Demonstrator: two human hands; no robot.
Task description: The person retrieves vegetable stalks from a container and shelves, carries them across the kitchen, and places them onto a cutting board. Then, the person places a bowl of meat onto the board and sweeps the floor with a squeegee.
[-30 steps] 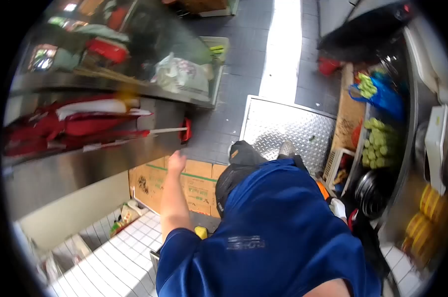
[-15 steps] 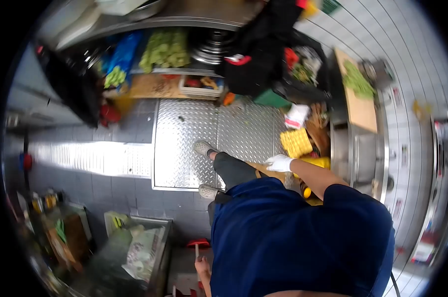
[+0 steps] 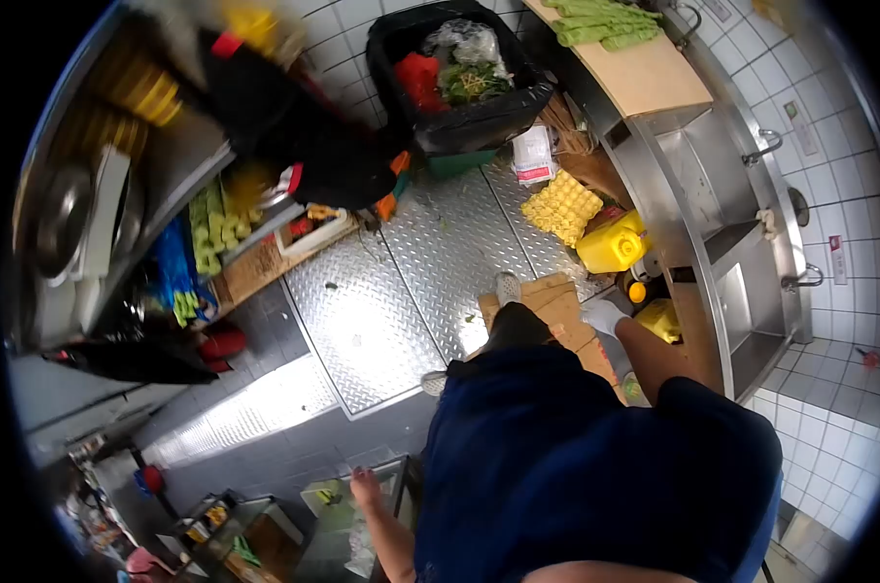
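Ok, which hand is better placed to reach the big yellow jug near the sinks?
Likely your right hand: gloved, it is beside the cardboard, close to the yellow jug. Your left hand is out on the opposite side, farther away.

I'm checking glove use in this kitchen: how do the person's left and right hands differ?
The right hand wears a white glove; the left hand is bare. The right hand shows next to the flattened cardboard, while the left hand is across the body, away from it. Both forearms are bare.

Gloved R hand (image 3: pixel 604 316) nr cardbd (image 3: pixel 553 301)
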